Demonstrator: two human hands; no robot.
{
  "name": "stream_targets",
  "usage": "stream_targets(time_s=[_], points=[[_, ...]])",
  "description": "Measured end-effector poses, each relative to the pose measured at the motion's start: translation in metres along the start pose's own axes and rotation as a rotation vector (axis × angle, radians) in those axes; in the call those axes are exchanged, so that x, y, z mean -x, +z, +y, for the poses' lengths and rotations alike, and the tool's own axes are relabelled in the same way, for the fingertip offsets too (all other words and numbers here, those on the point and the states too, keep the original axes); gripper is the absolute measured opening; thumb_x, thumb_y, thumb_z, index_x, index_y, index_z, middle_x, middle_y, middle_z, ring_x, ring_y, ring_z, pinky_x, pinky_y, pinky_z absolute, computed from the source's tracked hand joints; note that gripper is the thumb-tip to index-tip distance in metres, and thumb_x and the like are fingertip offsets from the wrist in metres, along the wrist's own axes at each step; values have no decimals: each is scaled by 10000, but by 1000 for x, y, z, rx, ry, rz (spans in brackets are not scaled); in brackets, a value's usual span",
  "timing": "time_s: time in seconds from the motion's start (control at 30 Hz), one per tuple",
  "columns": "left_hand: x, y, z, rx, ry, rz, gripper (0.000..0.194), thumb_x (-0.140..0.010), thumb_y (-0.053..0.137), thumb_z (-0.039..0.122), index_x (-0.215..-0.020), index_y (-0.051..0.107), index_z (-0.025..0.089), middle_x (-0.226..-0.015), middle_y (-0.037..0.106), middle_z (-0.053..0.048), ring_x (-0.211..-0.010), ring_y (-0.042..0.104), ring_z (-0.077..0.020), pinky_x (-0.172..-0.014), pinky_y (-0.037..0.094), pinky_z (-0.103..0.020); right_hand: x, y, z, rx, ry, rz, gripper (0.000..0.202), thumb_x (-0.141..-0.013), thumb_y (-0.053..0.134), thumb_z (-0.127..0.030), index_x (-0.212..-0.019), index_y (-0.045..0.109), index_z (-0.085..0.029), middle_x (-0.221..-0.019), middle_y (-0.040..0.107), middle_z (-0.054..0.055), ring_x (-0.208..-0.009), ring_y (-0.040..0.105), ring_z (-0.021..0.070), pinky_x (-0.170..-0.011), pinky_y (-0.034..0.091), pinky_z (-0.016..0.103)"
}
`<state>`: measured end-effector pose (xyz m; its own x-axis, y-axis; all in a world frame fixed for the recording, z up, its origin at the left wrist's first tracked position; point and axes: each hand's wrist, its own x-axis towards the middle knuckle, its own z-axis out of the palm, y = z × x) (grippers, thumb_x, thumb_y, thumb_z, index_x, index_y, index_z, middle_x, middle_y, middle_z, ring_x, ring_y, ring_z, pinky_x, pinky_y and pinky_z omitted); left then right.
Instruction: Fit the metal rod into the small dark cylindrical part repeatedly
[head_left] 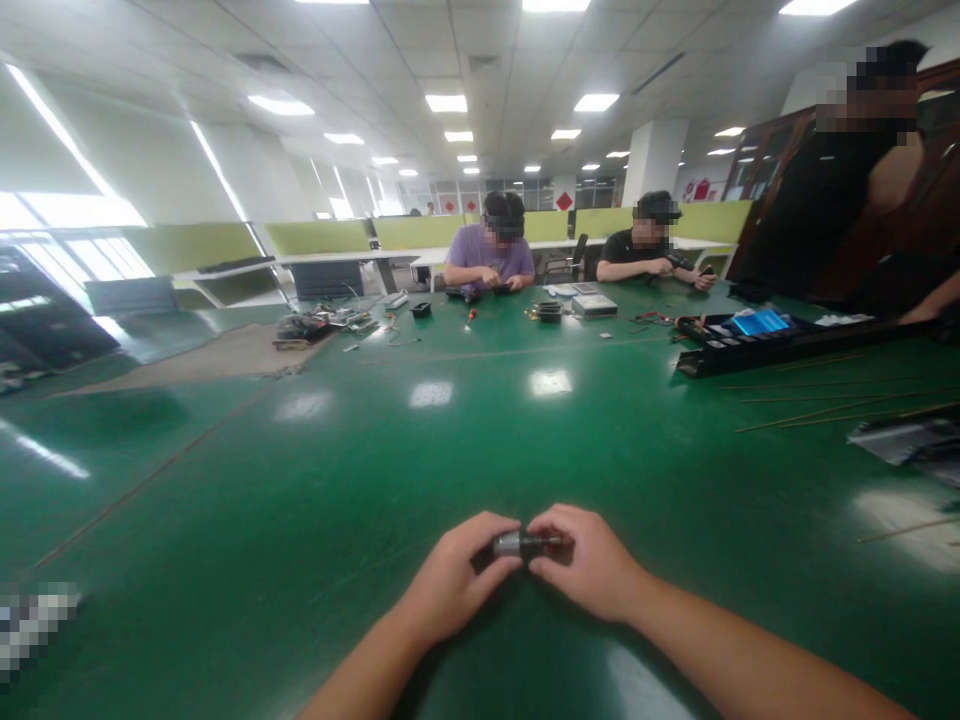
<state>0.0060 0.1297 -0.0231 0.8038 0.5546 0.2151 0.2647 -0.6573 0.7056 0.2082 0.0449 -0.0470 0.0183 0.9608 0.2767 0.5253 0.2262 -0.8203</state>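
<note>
A small cylindrical metal part [510, 544], silver at its left and dark with a thin shaft toward its right, lies sideways between my two hands, low over the green table [360, 480]. My left hand [459, 575] is closed round its silver end, thumb and fingers on either side. Around the thin dark end, the fingers of my right hand [589, 562] are curled. The fingertips of both hands almost meet at the middle of the part. What the palms cover is hidden.
Two people [491, 250] [645, 250] sit across the table, and another person [832, 190] stands at the right. Electronic parts [322, 325] lie at the far left. A long black tray [780, 345], thin rods [817, 410] and a metal piece [907, 440] are at the right.
</note>
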Motion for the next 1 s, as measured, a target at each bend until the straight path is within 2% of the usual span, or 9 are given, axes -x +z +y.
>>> stream_targets(time_s=[0.33, 0.53, 0.73, 1.0], points=[[3, 3, -7, -19, -11, -6, 271, -931, 581, 292, -1192, 611, 226, -1126, 665, -65, -1026, 608, -204, -927, 464, -323, 1, -3, -4, 15, 14, -1, 190, -769, 716, -206, -959, 722, -204, -852, 680, 34, -753, 607, 180, -673, 445, 278], [4, 6, -3, -15, 4, -20, 255, -933, 590, 288, -1183, 605, 240, -1104, 661, -46, -1001, 606, -188, -900, 466, -296, 2, -2, -3, -13, -4, -19, 140, -799, 714, -220, -937, 740, -215, -878, 717, 24, -795, 641, 181, -717, 458, 275], [6, 11, 0, -50, -5, 17, 254, -942, 587, 308, -1193, 595, 272, -1110, 662, -19, -1006, 607, -173, -903, 472, -284, 2, -2, -4, -46, 8, 0, 90, -813, 706, -203, -890, 752, -206, -854, 736, 15, -777, 661, 169, -705, 461, 254], [8, 12, -4, -141, 2, 42, 281, -934, 591, 333, -1198, 609, 238, -1158, 671, -61, -1056, 621, -216, -961, 488, -350, 2, -3, -4, -16, 7, -11, 87, -817, 710, -213, -888, 761, -214, -845, 735, 12, -770, 656, 166, -706, 455, 253]])
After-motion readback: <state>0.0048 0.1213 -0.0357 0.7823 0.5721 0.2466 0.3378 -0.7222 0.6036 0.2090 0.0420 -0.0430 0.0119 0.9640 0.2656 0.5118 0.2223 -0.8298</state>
